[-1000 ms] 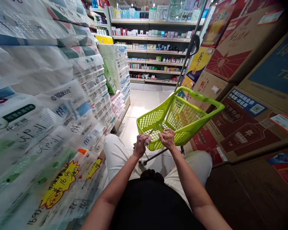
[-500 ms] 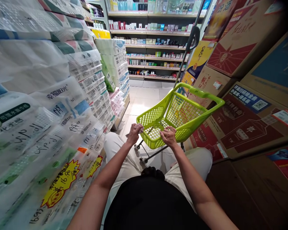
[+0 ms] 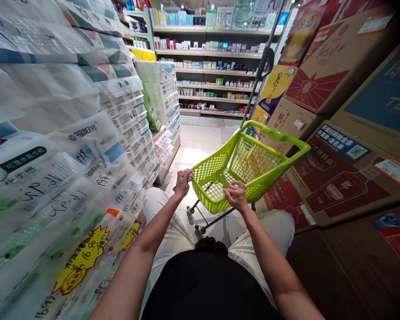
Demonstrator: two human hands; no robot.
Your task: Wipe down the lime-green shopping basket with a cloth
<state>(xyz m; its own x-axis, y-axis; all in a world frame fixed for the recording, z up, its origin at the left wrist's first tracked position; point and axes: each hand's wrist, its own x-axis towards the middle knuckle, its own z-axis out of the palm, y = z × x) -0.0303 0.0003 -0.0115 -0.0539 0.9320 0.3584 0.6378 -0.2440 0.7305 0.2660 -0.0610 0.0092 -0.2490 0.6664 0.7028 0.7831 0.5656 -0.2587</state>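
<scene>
A lime-green plastic shopping cart (image 3: 209, 203) stands before my knees on a dark wheeled frame. At the left corner of its near rim is my left hand (image 3: 182, 183), closed around what looks like a small, pale, crumpled cloth (image 3: 190, 176), mostly hidden by the fingers. My right hand (image 3: 236, 195) is closed on the cart's near right rim, fingers curled over the edge. The basket's lattice floor (image 3: 224, 178) shows between my hands. The handle (image 3: 283, 135) faces away to the right.
Plastic-wrapped paper packs (image 3: 120, 129) are stacked along the left. Printed cartons (image 3: 336, 164) rise on the right. A dark upright handle (image 3: 266, 62) leans behind the cart. Across the tiled floor (image 3: 196, 138), shelves (image 3: 216, 71) hold small boxes and bottles.
My left hand has shifted slightly left and up along the cart's corner. My right hand stays at the rim. The view has tilted slightly upward; the cart looks nearly unmoved.
</scene>
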